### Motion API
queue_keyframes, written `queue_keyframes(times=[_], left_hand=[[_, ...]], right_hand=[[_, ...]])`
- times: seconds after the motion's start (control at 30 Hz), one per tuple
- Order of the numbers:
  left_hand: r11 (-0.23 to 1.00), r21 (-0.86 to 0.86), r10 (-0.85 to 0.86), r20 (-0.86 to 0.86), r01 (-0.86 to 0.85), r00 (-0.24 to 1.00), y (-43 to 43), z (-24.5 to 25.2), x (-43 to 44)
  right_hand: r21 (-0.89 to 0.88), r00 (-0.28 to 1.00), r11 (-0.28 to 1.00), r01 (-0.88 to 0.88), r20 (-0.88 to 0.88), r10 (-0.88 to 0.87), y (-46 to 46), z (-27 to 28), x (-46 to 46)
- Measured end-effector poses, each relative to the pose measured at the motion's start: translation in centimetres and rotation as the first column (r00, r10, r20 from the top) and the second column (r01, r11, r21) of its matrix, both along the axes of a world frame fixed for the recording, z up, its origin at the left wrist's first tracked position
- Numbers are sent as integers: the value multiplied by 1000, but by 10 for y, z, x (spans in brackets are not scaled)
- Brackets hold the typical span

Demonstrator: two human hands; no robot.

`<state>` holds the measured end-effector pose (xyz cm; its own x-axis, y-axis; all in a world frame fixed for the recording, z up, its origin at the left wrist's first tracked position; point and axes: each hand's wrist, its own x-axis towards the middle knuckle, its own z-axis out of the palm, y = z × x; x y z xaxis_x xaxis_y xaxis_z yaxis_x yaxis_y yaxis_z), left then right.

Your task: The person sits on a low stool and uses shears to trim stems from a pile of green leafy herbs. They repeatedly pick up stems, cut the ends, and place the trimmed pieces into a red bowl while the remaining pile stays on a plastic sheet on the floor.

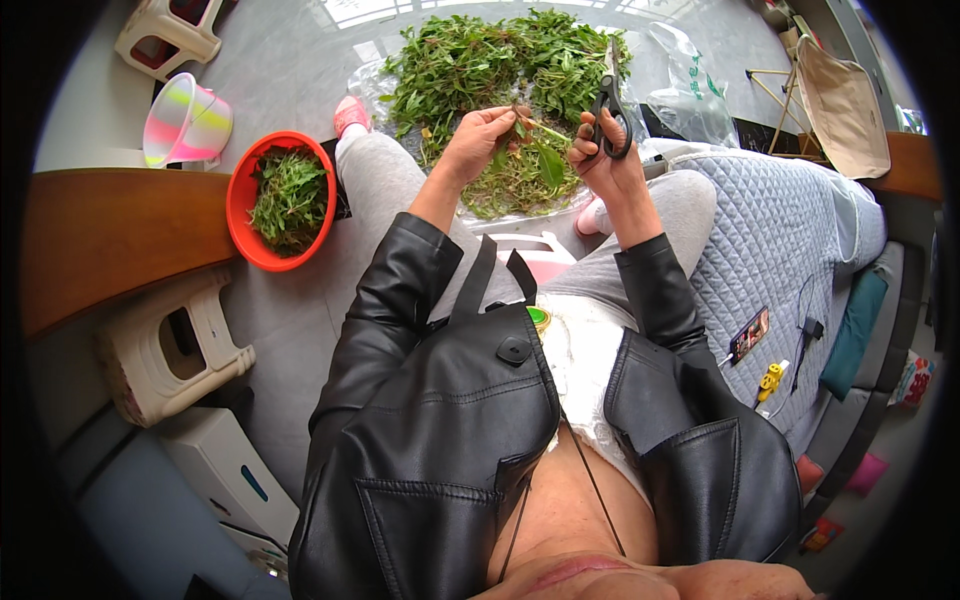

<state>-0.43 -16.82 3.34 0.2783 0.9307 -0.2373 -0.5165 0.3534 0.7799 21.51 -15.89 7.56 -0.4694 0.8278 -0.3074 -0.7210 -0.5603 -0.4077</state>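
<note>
My left hand (480, 142) pinches a leafy green sprig (551, 163) between thumb and fingers, its broad leaf hanging to the right. A pair of black-handled scissors (611, 96) is held in my right hand (616, 169), blades pointing away from me. The tip of the sprig's pale stem reaches close to my right fingers; I cannot tell whether they touch. Beyond both hands lies a large heap of leafy greens (450, 71) on a clear plastic sheet (367, 79). Beneath my hands, loose trimmings (510, 187) are scattered on the same sheet.
An orange-red basin (235, 217) of greens stands left of my leg, near a multicoloured bucket (166, 124). Plastic stools (217, 375) line the left side. To my right are a quilted cover (765, 225) bearing a phone (750, 335), and a plastic bag (679, 105).
</note>
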Motion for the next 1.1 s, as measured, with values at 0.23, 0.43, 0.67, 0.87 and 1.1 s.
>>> queue_keyframes(times=[0.23, 0.43, 0.67, 0.87, 1.1], left_hand=[[998, -51, -37, 121, 43, 992, 0, 3, -5], [996, -58, -59, 144, 68, 988, 0, 0, -6], [995, -49, -80, 105, 86, 991, -2, 5, -4], [990, -27, -133, 58, 135, 989, -2, 4, -4], [959, -40, -281, 18, 282, 959, -4, -1, -3]], right_hand=[[18, 975, 997, 71, 210, -73, -5, 2, 2], [152, 876, 984, 98, 456, -157, -6, 2, 2], [377, 701, 926, -11, 663, -262, -9, 5, -3], [498, 504, 867, -21, 754, -421, -11, -6, -12], [522, 512, 848, -93, 755, -410, -15, -4, -25]])
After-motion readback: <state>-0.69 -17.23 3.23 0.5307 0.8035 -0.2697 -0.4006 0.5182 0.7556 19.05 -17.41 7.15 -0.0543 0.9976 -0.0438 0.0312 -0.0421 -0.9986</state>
